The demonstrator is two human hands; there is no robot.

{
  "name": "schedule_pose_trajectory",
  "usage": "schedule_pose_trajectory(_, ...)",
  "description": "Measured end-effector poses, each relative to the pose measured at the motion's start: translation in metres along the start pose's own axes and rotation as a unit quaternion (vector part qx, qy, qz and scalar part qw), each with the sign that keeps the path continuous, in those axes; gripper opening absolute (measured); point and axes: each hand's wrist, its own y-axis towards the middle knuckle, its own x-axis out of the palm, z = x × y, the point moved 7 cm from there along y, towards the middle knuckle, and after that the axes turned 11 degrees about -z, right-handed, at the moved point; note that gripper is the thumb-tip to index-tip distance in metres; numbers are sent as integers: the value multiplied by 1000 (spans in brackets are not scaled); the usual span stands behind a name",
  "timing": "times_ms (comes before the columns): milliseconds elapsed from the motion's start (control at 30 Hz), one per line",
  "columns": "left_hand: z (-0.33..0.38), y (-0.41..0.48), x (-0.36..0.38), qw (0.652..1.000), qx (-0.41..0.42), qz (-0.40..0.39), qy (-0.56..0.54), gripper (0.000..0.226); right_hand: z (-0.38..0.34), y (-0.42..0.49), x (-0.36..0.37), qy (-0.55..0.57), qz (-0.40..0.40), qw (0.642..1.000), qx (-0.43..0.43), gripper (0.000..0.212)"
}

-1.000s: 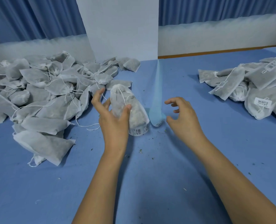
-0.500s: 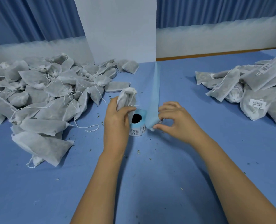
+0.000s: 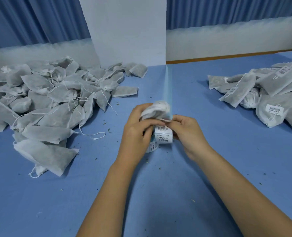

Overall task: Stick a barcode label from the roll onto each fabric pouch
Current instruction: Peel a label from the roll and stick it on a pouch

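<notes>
Roll (image 3: 153,146) mostly hidden behind left fingers (image 3: 139,109) gripping a pouch (image 3: 154,108); right fingers (image 3: 178,119) pinch its label strip (image 3: 164,134)

left arm (image 3: 107,194): bare forearm rising from the bottom edge, leaning in toward the middle.
left hand (image 3: 136,132): back of the hand to the camera, fingers (image 3: 139,109) curled round a pouch (image 3: 154,109) and gripping it at chest line.
right arm (image 3: 235,185): bare forearm in from the lower right, angled up and inward.
right hand (image 3: 188,134): knuckles up, fingers tucked, thumb and forefinger pinching the top of the label strip (image 3: 164,134).
both hands: right up close, fingertips meeting over the strip.
</notes>
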Motion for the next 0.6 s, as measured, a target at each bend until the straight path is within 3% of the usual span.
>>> schedule_pose_trajectory(167, -8, 0, 8, 997, -13, -78, -5, 22, 7, 3, -2, 69, -15, 997, 30, 17)
schedule_pose_trajectory(333, -21, -1, -2, 997, -69, -16, -1, 22, -2, 3, 3, 8, -99, 995, 9, 11)
schedule_pose_trajectory(467, -24, -2, -10, 997, -72, 20, 1, 13, -4, 2, 2, -34, -76, 997, -5, 16)
schedule_pose_trajectory(600, -20, -1, -5, 998, -56, -18, 8, 16, -8, 0, 1, -20, -60, 998, -30, 7)
